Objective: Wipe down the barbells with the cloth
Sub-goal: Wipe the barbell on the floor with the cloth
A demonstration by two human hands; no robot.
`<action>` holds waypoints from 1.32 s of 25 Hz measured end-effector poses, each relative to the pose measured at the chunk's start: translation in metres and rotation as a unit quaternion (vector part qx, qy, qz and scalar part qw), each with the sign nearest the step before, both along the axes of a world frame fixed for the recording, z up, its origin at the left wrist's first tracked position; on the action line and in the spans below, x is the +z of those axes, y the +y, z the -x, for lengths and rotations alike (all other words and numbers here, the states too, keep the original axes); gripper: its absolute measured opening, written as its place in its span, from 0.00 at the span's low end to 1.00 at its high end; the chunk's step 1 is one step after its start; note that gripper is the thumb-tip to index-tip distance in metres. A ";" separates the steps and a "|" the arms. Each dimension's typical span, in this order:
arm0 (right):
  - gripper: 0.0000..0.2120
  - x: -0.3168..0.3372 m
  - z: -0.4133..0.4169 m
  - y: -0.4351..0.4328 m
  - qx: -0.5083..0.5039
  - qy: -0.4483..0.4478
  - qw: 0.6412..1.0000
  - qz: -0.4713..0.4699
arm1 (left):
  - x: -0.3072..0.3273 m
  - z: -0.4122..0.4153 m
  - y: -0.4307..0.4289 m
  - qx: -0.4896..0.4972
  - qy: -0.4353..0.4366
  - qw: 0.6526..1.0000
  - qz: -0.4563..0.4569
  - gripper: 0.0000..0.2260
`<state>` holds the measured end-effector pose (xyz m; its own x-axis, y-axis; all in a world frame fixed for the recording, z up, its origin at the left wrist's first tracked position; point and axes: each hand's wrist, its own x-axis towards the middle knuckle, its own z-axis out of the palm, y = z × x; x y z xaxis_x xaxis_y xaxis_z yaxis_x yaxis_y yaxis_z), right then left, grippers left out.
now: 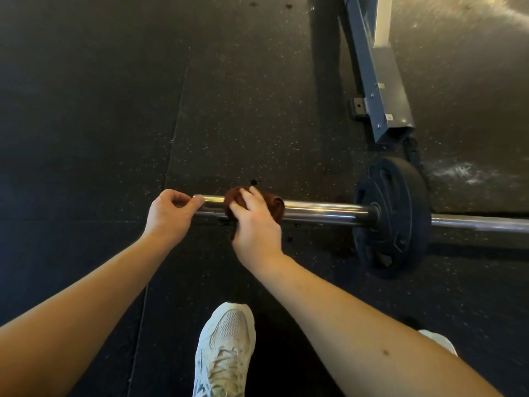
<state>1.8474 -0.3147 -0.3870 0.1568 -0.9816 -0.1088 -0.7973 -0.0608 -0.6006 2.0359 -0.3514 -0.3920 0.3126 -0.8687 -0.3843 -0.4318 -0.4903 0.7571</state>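
Note:
A chrome barbell (320, 211) lies across the black rubber floor, its sleeve end pointing left and a black weight plate (393, 216) on it at the right. A brown cloth (274, 206) is wrapped around the sleeve. My right hand (253, 224) grips the cloth against the bar from above. My left hand (169, 214) is at the bar's left tip, fingers curled, thumb and fingertips touching the end of the sleeve.
A blue-grey steel rack foot (380, 90) stands on the floor behind the plate at the upper right. My white shoe (224, 351) is below the bar in the middle, and a second shoe (440, 342) shows at the lower right. A floor mat seam (171, 156) runs diagonally left of centre.

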 end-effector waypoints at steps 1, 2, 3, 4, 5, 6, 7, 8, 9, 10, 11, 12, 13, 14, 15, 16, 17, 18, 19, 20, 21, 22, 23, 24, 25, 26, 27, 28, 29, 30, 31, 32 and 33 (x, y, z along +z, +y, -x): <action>0.28 0.000 -0.002 -0.003 0.016 -0.006 1.000 -0.006 | -0.002 -0.001 0.000 -0.015 -0.003 1.000 -0.002 0.13; 0.28 0.002 0.004 -0.003 0.021 -0.015 1.000 -0.004 | -0.005 -0.002 0.001 -0.038 0.007 0.999 -0.006 0.14; 0.26 0.003 0.015 -0.001 0.016 -0.027 0.999 0.007 | -0.008 -0.003 0.003 -0.061 0.033 0.998 -0.013 0.15; 0.25 0.005 0.031 0.004 -0.002 -0.033 0.999 0.023 | -0.010 -0.003 0.005 -0.074 0.065 0.995 -0.021 0.16; 0.23 0.006 0.047 0.010 -0.033 -0.030 0.998 0.041 | -0.013 -0.003 0.006 -0.081 0.089 0.992 -0.024 0.16; 0.23 0.007 0.064 0.015 -0.068 -0.019 0.996 0.054 | -0.016 -0.004 0.006 -0.085 0.099 0.991 -0.021 0.15; 0.23 0.009 0.079 0.020 -0.097 -0.005 0.993 0.060 | -0.018 -0.004 0.006 -0.091 0.098 0.991 -0.016 0.14; 0.23 0.010 0.092 0.025 -0.116 0.007 0.991 0.063 | -0.019 -0.004 0.006 -0.096 0.093 0.991 -0.011 0.13; 0.23 0.009 0.100 0.028 -0.129 0.016 0.990 0.063 | -0.019 -0.003 0.006 -0.100 0.087 0.991 -0.007 0.13; 0.23 0.008 0.106 0.031 -0.140 0.019 0.988 0.064 | -0.019 -0.001 0.005 -0.103 0.082 0.991 -0.003 0.13; 0.23 0.007 0.110 0.033 -0.152 0.018 0.986 0.064 | -0.020 0.001 0.005 -0.102 0.077 0.992 0.001 0.13; 0.22 0.007 0.112 0.034 -0.164 0.012 0.984 0.064 | -0.020 0.004 0.004 -0.098 0.072 0.993 0.004 0.13; 0.22 0.007 0.115 0.036 -0.176 0.004 0.982 0.065 | -0.020 0.006 0.003 -0.095 0.065 0.993 0.006 0.14; 0.22 0.007 0.119 0.037 -0.188 -0.005 0.980 0.069 | -0.021 0.008 0.000 -0.094 0.057 0.994 0.007 0.15; 0.22 0.007 0.122 0.039 -0.200 -0.013 0.977 0.074 | -0.021 0.008 -0.002 -0.097 0.047 0.994 0.008 0.16; 0.22 0.008 0.125 0.041 -0.211 -0.019 0.974 0.080 | -0.022 0.007 -0.003 -0.103 0.039 0.994 0.009 0.17; 0.22 0.008 0.127 0.042 -0.221 -0.020 0.971 0.085 | -0.023 0.006 -0.004 -0.110 0.033 0.993 0.009 0.18; 0.21 0.008 0.130 0.044 -0.230 -0.016 0.969 0.092 | -0.025 0.005 -0.004 -0.115 0.030 0.993 0.009 0.20; 0.21 0.008 0.132 0.045 -0.237 -0.010 0.966 0.100 | -0.026 0.005 -0.005 -0.117 0.029 0.993 0.008 0.20; 0.21 0.008 0.133 0.046 -0.244 -0.006 0.964 0.105 | -0.026 0.005 -0.006 -0.118 0.025 0.993 0.007 0.20; 0.21 0.007 0.135 0.047 -0.253 -0.005 0.961 0.110 | -0.026 0.006 -0.007 -0.121 0.018 0.993 0.006 0.20; 0.21 0.007 0.137 0.047 -0.263 -0.008 0.958 0.113 | -0.025 0.008 -0.009 -0.124 0.013 0.992 0.005 0.20; 0.21 0.007 0.139 0.047 -0.271 -0.011 0.955 0.117 | -0.023 0.009 -0.011 -0.127 0.010 0.992 0.006 0.19; 0.21 0.007 0.140 0.047 -0.276 -0.014 0.954 0.120 | -0.022 0.009 -0.013 -0.129 0.010 0.992 0.005 0.18; 0.22 0.006 0.140 0.047 -0.277 -0.014 0.953 0.122 | -0.021 0.010 -0.014 -0.130 0.009 0.991 0.002 0.18; 0.22 0.005 0.140 0.047 -0.275 -0.010 0.953 0.124 | -0.020 0.010 -0.015 -0.131 0.003 0.991 -0.006 0.17; 0.23 0.004 0.140 0.047 -0.271 -0.005 0.954 0.124 | -0.019 0.011 -0.016 -0.132 -0.010 0.991 -0.020 0.17; 0.23 0.003 0.140 0.047 -0.269 0.001 0.956 0.120 | -0.017 0.012 -0.020 -0.128 -0.026 0.990 -0.043 0.18; 0.24 0.002 0.141 0.046 -0.268 0.008 0.957 0.114 | -0.014 0.013 -0.026 -0.117 -0.036 0.989 -0.079 0.18; 0.24 0.001 0.142 0.045 -0.269 0.017 0.957 0.107 | -0.011 0.013 -0.033 -0.102 -0.032 0.986 -0.131 0.19; 0.24 0.000 0.143 0.045 -0.270 0.029 0.957 0.100 | -0.007 0.012 -0.040 -0.091 -0.015 0.977 -0.192 0.20; 0.25 -0.002 0.144 0.044 -0.270 0.043 0.957 0.092 | -0.003 0.010 -0.046 -0.094 0.001 0.963 -0.251 0.22; 0.26 -0.005 0.145 0.044 -0.270 0.061 0.957 0.082 | 0.000 0.008 -0.050 -0.105 0.010 0.951 -0.292 0.23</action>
